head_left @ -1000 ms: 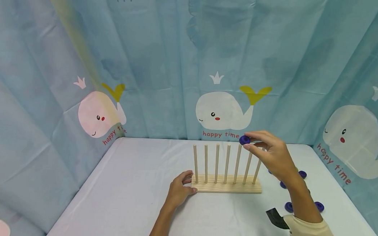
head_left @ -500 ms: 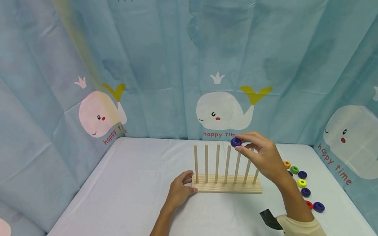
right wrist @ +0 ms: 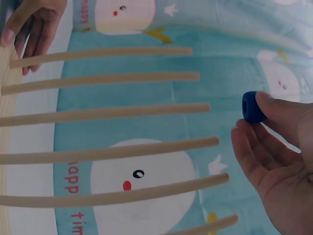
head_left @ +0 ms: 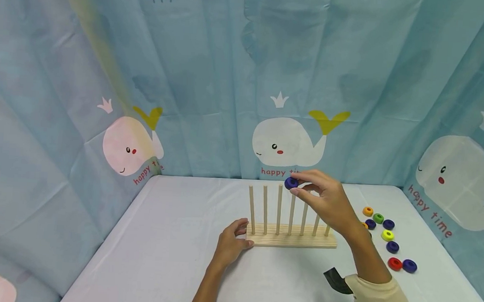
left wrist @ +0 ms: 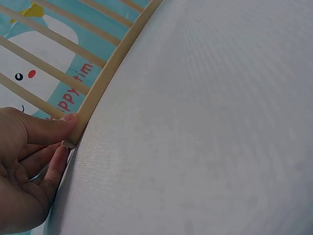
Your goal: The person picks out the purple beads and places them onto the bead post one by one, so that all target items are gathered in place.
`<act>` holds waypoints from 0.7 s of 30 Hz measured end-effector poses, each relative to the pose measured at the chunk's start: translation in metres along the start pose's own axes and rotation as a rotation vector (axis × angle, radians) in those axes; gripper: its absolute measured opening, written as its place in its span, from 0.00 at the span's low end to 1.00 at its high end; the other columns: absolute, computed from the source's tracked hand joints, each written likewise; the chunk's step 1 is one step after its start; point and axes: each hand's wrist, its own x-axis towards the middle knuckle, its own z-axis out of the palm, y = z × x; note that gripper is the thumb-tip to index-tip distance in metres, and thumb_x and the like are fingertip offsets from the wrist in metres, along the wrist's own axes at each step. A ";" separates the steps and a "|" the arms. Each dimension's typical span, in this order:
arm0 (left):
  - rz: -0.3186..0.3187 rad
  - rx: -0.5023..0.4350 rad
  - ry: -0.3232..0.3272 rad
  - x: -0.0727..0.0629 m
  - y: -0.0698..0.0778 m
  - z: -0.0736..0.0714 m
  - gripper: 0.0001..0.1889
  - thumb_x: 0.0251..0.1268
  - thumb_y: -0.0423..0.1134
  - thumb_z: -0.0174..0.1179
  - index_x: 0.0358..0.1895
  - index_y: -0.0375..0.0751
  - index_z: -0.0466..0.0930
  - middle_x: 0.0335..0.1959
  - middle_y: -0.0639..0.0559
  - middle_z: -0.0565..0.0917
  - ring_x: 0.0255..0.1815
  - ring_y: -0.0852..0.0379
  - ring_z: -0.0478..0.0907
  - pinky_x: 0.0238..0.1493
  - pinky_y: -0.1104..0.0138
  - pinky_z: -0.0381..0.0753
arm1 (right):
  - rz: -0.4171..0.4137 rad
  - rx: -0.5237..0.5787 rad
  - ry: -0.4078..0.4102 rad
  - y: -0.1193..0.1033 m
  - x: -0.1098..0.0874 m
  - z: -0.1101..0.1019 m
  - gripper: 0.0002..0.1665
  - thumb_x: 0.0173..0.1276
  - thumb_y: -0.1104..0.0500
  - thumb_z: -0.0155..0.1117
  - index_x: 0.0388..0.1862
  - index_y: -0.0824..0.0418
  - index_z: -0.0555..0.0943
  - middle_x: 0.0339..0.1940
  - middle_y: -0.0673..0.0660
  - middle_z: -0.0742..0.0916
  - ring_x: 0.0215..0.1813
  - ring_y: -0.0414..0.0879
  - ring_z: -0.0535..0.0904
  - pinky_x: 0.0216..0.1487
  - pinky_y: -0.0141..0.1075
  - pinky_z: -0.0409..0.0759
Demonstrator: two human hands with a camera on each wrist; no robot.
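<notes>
R hand [head_left: 326, 200] pinches dark-blue ring [right wrist: 254, 106], holding it just above wooden pegs [head_left: 279, 211]; L hand [head_left: 229, 246] grips left end of pegs' base [head_left: 294, 242] on white table [head_left: 170, 239], w/ other rings [head_left: 395, 265] to the right.

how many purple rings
5: one purple ring in the right hand, one beside the red ring, one nearer than the yellow ring, two flanking the green ring; the right arm may hide more.

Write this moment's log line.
left hand: grips wooden base | right hand: pinches blue-purple ring, clear of pegs | loose rings: table's right side
</notes>
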 end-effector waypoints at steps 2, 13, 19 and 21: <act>-0.013 -0.003 -0.002 0.000 0.000 0.000 0.37 0.58 0.27 0.75 0.73 0.35 0.74 0.69 0.41 0.81 0.67 0.39 0.81 0.62 0.52 0.87 | 0.000 0.005 -0.003 -0.002 0.002 0.002 0.23 0.67 0.70 0.75 0.61 0.65 0.86 0.57 0.56 0.88 0.54 0.40 0.86 0.56 0.25 0.86; -0.010 0.005 -0.004 -0.002 0.000 -0.001 0.37 0.58 0.28 0.75 0.73 0.34 0.74 0.70 0.40 0.81 0.67 0.38 0.81 0.63 0.49 0.86 | -0.045 0.036 -0.029 -0.005 0.007 0.018 0.22 0.68 0.70 0.74 0.61 0.67 0.86 0.55 0.59 0.88 0.53 0.49 0.87 0.56 0.26 0.86; -0.017 -0.004 0.000 -0.001 0.000 0.000 0.37 0.57 0.27 0.75 0.73 0.34 0.74 0.69 0.40 0.81 0.66 0.39 0.81 0.62 0.51 0.87 | -0.062 0.012 -0.038 -0.005 0.010 0.024 0.21 0.68 0.69 0.75 0.60 0.65 0.87 0.54 0.57 0.89 0.50 0.48 0.88 0.55 0.28 0.87; -0.018 -0.004 0.002 -0.001 -0.001 0.000 0.37 0.57 0.27 0.75 0.73 0.34 0.74 0.69 0.40 0.81 0.66 0.40 0.82 0.61 0.51 0.87 | -0.058 0.003 -0.040 -0.006 0.012 0.025 0.21 0.68 0.67 0.75 0.60 0.64 0.87 0.55 0.56 0.89 0.50 0.46 0.88 0.55 0.30 0.88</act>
